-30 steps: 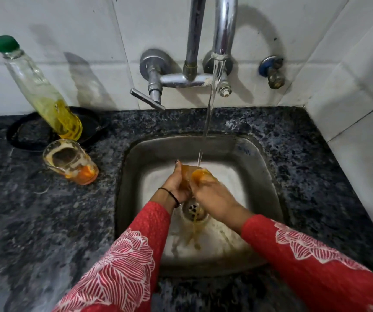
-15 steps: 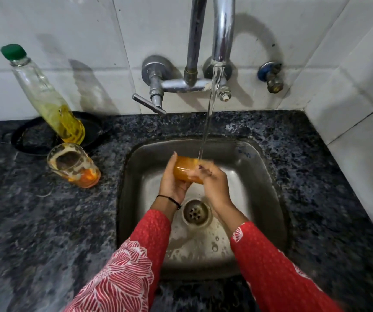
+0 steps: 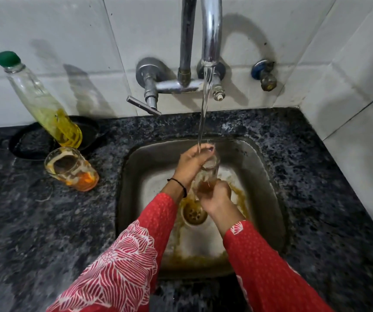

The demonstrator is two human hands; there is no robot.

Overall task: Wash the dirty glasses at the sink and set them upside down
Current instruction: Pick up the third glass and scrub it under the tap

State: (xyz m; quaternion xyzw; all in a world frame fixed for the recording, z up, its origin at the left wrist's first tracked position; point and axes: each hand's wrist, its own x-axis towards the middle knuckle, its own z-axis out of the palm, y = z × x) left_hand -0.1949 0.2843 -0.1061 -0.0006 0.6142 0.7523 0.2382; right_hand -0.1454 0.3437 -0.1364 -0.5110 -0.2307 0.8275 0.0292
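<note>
Both hands hold a drinking glass (image 3: 206, 174) over the middle of the sink (image 3: 268, 176), under the water (image 3: 204, 109) running from the tap (image 3: 211, 30). The left hand (image 3: 188, 164) curls round its top. The right hand (image 3: 214, 198) curls round its bottom and hides it. The sink walls are well apart from both hands. A second dirty glass (image 3: 70, 168) stands on the tabletop (image 3: 45, 221) left of the sink, just beside a soap bottle (image 3: 43, 102). The tap's top is cut off.
</note>
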